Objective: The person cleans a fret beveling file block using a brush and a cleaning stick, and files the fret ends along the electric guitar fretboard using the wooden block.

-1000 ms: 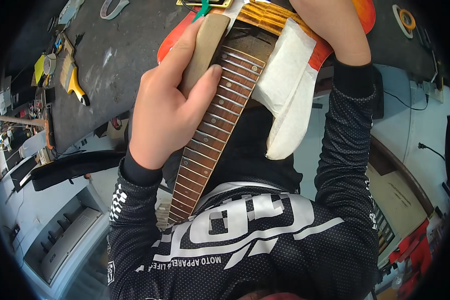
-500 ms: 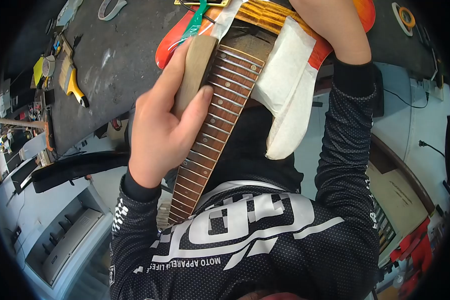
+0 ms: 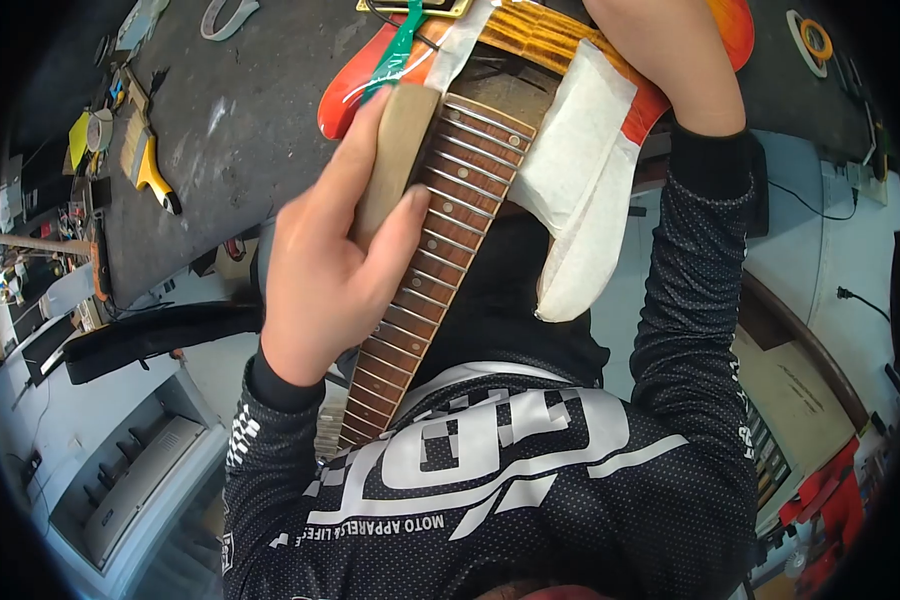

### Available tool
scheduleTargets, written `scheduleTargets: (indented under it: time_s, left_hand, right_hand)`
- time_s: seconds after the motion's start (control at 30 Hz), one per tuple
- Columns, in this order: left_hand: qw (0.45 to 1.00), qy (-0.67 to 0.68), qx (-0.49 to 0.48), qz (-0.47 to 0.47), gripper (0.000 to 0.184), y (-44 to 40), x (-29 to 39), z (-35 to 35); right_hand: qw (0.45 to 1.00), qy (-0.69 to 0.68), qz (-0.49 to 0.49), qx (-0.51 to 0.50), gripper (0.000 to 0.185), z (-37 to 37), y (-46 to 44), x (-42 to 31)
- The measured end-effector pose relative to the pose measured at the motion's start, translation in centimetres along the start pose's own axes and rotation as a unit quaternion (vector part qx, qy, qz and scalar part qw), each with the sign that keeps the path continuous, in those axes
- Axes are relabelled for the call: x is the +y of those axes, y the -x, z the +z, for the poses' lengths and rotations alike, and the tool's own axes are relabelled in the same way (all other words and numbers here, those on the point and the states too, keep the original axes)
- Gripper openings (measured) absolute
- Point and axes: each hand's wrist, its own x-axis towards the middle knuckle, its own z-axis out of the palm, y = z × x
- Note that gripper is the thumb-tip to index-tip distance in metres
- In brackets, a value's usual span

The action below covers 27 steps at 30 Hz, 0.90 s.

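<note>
An electric guitar lies with its red-orange body (image 3: 355,85) at the top and its neck pointing down toward my torso. My left hand (image 3: 320,275) grips a wooden block (image 3: 400,150), fingers along its outer side and thumb on the near side. The block rests along the left edge of the fretboard (image 3: 440,225), which has metal frets and dot inlays. White masking paper (image 3: 580,140) covers part of the body and one horn; green tape (image 3: 402,45) sticks to the other side. My right hand (image 3: 660,50) reaches over the body, its fingers beyond the top edge.
The guitar body lies on a dark workbench (image 3: 240,110). On it are a yellow-handled brush (image 3: 148,165), a white tape ring (image 3: 228,18) and more tape rolls (image 3: 815,40) at the right. Tools crowd the far left. A black padded strip (image 3: 160,335) extends below the bench edge.
The guitar has shifted slightly right and toward me, and my left hand with the wooden block has moved along with it. My right arm has barely moved.
</note>
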Motion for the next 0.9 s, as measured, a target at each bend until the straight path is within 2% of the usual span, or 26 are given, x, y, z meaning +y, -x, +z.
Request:
scheduleTargets:
  time_s: [0.03, 0.13, 0.37, 0.47, 0.53, 0.63, 0.73, 0.83, 0.9]
  left_hand:
    - [1.0, 0.004, 0.001, -0.006, 0.066, -0.6, 0.0, 0.2]
    - [0.999, -0.006, -0.014, -0.038, 0.066, -2.6, 0.8, 0.1]
    - [1.0, 0.001, -0.004, -0.03, 0.065, -0.1, 0.6, -0.2]
    - [0.992, 0.014, -0.039, -0.117, 0.065, -1.6, 1.9, -0.5]
    - [0.997, -0.002, -0.026, -0.074, 0.068, 0.9, 1.4, -0.8]
    - [0.996, -0.048, -0.046, -0.052, 0.073, 5.1, 1.5, -2.2]
    - [0.998, -0.029, -0.036, -0.051, 0.074, 4.1, 1.5, -1.8]
    - [0.997, -0.025, -0.026, -0.064, 0.074, 1.8, 1.7, -1.1]
    - [0.997, -0.03, -0.032, -0.06, 0.074, 2.7, 1.6, -1.5]
  right_hand:
    - [1.0, -0.011, 0.0, -0.018, 0.033, 0.0, -0.1, 0.0]
    - [0.999, 0.017, -0.017, 0.034, 0.031, 0.1, -0.5, -0.2]
    - [0.999, -0.051, 0.01, -0.015, 0.03, -0.1, -0.2, -0.1]
    - [0.999, -0.032, 0.009, 0.018, 0.031, 0.4, -0.4, 0.0]
    - [0.998, -0.009, 0.004, 0.054, 0.032, 1.2, -0.2, -0.1]
    - [0.999, 0.026, -0.02, 0.018, 0.035, 0.4, 0.0, 0.0]
    - [1.0, 0.003, -0.014, 0.018, 0.035, 0.4, -0.1, 0.0]
    - [0.998, -0.057, 0.037, 0.013, 0.034, 0.2, -0.3, -0.2]
    - [0.997, -0.054, 0.032, 0.045, 0.034, 0.6, -0.5, -0.3]
